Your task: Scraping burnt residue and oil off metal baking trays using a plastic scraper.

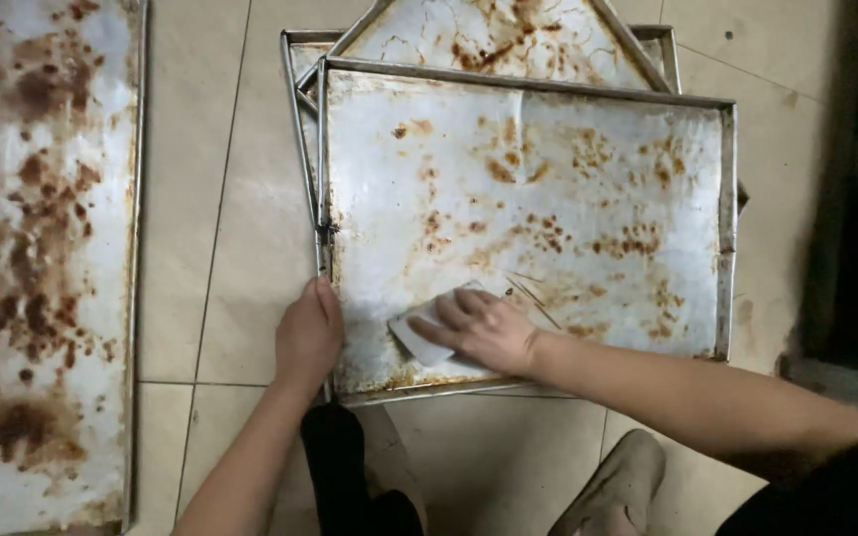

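Observation:
A large rust-stained metal baking tray (727,199) lies on top of a stack of similar trays on the tiled floor. My left hand (308,335) grips the tray's near left rim. My right hand (484,328) presses a flat white scraper (419,342) against the tray's bottom near its front edge, fingers spread over the blade. Brown burnt-on spots cover much of the tray's surface.
Two more stained trays (508,30) stick out from under the top one at the back. Another long rusty tray (42,258) lies on the floor at the left. My feet (618,486) rest on the beige tiles below. A dark frame (851,179) stands at the right.

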